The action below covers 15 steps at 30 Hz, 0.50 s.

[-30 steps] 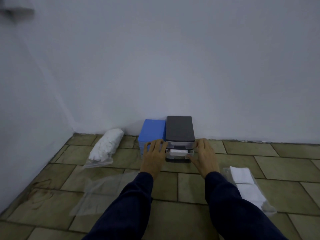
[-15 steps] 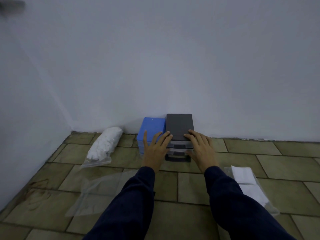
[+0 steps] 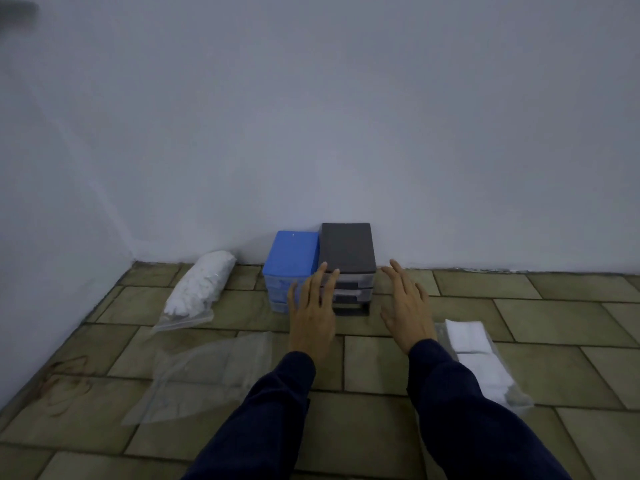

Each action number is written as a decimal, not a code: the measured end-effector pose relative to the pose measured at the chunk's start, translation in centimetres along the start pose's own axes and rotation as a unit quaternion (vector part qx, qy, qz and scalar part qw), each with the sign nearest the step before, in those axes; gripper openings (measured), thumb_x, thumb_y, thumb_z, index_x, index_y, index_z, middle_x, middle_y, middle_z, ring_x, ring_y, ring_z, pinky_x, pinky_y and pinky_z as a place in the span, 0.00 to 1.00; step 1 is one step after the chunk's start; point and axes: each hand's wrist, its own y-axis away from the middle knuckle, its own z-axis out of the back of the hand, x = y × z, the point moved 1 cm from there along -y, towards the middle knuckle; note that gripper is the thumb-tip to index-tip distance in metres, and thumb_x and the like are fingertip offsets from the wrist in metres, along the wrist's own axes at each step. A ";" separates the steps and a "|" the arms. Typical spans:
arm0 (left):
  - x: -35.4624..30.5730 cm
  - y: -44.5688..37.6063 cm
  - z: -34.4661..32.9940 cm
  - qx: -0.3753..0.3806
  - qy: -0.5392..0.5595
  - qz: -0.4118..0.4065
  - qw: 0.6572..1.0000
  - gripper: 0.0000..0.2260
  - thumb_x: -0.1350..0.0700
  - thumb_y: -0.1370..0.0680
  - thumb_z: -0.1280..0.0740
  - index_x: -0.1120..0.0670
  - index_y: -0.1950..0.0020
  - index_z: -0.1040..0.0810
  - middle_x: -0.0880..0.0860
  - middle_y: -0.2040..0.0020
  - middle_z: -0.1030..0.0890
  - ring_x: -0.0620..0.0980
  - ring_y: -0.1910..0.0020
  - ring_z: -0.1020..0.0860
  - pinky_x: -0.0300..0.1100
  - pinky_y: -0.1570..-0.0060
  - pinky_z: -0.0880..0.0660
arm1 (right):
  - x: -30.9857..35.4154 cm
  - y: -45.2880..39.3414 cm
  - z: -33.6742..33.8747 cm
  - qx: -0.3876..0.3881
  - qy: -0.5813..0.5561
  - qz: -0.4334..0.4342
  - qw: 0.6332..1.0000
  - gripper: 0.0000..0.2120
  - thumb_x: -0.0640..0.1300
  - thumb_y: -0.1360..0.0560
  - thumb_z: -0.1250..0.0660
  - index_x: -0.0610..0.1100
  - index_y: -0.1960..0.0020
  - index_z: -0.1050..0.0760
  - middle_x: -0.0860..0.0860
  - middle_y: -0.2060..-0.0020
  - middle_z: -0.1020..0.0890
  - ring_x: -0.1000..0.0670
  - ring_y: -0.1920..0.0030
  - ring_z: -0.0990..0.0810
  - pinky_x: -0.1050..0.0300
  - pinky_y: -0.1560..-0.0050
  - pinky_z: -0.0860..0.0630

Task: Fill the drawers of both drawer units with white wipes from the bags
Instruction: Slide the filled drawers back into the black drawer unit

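— Where are our hands?
— Our left hand (image 3: 311, 315) is flat with straight fingers in front of the grey drawer unit (image 3: 348, 258). Our right hand (image 3: 407, 311) is flat too, holding nothing.
— And the wipes?
— One full bag (image 3: 199, 289) lies left of the blue drawer unit (image 3: 291, 254). Another bag of wipes (image 3: 479, 362) lies on the floor (image 3: 554, 323) by our right sleeve. All the drawers look closed.

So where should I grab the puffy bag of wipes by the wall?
Take the full bag of wipes around its fat middle, coming from above. It lies flat on the floor tiles with nothing on top, and its flat empty end nearest you would probably slip. The left hand is nearer to it.
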 end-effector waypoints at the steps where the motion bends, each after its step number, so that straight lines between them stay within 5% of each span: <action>1: -1.0 0.6 0.1 -0.006 0.039 0.002 0.999 0.38 0.65 0.40 0.25 0.53 0.32 0.34 0.56 0.34 0.28 0.51 0.38 0.32 0.56 0.37 0.32 | -0.5 0.6 0.3 0.007 -0.006 -0.020 1.000 0.34 0.36 0.27 0.34 0.46 0.26 0.44 0.50 0.25 0.45 0.51 0.27 0.41 0.50 0.26 0.45; 4: -4.6 2.2 0.2 0.038 0.143 -0.007 0.989 0.34 0.64 0.42 0.25 0.52 0.38 0.31 0.54 0.42 0.23 0.49 0.44 0.29 0.50 0.47 0.25 | -2.0 2.6 1.9 0.037 -0.008 -0.046 0.998 0.26 0.38 0.26 0.36 0.47 0.30 0.39 0.51 0.27 0.40 0.51 0.29 0.38 0.53 0.29 0.46; 7: -8.1 3.2 0.4 0.134 0.230 0.017 0.964 0.22 0.62 0.29 0.33 0.52 0.36 0.30 0.52 0.41 0.25 0.50 0.45 0.24 0.46 0.46 0.26 | -3.6 4.2 3.4 0.047 -0.005 -0.051 0.998 0.21 0.38 0.24 0.38 0.48 0.33 0.34 0.52 0.29 0.37 0.52 0.31 0.34 0.53 0.28 0.47; 11: -12.4 3.9 0.7 0.285 0.393 0.146 0.862 0.18 0.56 0.18 0.43 0.47 0.29 0.39 0.52 0.47 0.23 0.51 0.52 0.23 0.45 0.53 0.24 | -6.0 5.9 5.1 0.049 -0.006 -0.062 0.997 0.17 0.39 0.23 0.39 0.48 0.35 0.31 0.52 0.29 0.35 0.52 0.32 0.33 0.54 0.28 0.43; 15: -15.9 4.0 0.3 0.322 0.427 0.179 0.826 0.17 0.52 0.18 0.43 0.49 0.30 0.37 0.51 0.48 0.23 0.48 0.53 0.23 0.37 0.56 0.25 | -8.5 7.4 6.6 0.092 0.013 -0.108 0.990 0.17 0.43 0.21 0.41 0.47 0.32 0.34 0.50 0.29 0.36 0.49 0.33 0.32 0.55 0.33 0.35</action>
